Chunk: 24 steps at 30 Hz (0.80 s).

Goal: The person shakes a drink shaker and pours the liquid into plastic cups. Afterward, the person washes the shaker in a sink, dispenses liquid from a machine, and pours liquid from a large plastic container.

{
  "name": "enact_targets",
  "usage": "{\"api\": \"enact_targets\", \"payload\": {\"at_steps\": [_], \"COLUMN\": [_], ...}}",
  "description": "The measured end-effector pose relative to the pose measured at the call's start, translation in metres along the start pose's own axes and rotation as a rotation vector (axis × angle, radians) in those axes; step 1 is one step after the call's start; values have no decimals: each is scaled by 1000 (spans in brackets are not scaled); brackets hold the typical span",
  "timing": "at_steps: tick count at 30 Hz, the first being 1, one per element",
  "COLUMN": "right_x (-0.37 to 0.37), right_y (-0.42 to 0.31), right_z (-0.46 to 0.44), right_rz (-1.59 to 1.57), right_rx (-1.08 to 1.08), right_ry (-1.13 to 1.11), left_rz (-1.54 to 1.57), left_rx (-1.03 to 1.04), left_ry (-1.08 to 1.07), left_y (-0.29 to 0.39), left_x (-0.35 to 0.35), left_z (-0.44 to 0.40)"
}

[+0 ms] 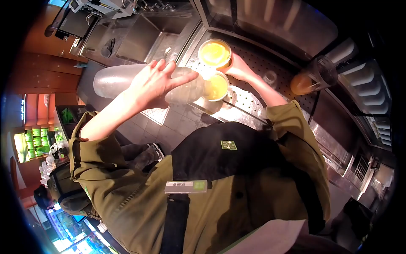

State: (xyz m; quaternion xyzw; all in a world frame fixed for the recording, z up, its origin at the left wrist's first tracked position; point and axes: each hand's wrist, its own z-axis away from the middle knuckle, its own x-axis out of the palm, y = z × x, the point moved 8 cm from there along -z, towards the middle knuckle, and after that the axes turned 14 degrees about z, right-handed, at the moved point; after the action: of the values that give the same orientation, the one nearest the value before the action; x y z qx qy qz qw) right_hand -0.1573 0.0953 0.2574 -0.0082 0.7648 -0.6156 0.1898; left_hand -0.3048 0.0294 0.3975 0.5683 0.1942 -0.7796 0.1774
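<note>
My left hand [154,84] is wrapped over a large translucent shaker [116,80], its thumb stretched along the side. The shaker lies tipped almost level, its narrower end against the rim of a clear cup of yellow drink [217,86]. I cannot make out a stream between them. Just beyond it stands a second clear cup of yellow-orange drink [214,53]. My right hand [234,67] grips this farther cup from its right side, the fingers mostly hidden behind it. Both cups are on the perforated metal counter [249,76].
To the right, a clear pitcher with orange-brown liquid [311,78] stands near a small clear cup [270,78]. A steel sink [148,40] lies at the far left. Another person's shoe [157,151] shows on the tiled floor [146,131].
</note>
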Motion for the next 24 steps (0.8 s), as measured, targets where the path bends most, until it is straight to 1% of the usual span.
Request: {"api": "enact_targets", "payload": {"at_steps": [6,9,11,14,21,24], "right_x": [-13,-14,-18,-22,-24,-24], "right_y": [-12,-19,-25,-30,-25,-10], "right_z": [5,5,9,14,16,16], "right_rz": [111,157,210,275,303,331], "right_rx": [-11,15,25,54,64,40], "right_ry": [29,-20,-13,-3,33,60], "left_rz": [-6,5,-3,-68,-53,-42], "left_rx": [-10,-9,-12,13,4,9], "left_ry": [-21,-21,-21,38,0,8], "left_y": [1,0,1,-1,0,0], "left_x": [0,1,1,4,2,4], "left_z": [4,6,6,7,7,7]}}
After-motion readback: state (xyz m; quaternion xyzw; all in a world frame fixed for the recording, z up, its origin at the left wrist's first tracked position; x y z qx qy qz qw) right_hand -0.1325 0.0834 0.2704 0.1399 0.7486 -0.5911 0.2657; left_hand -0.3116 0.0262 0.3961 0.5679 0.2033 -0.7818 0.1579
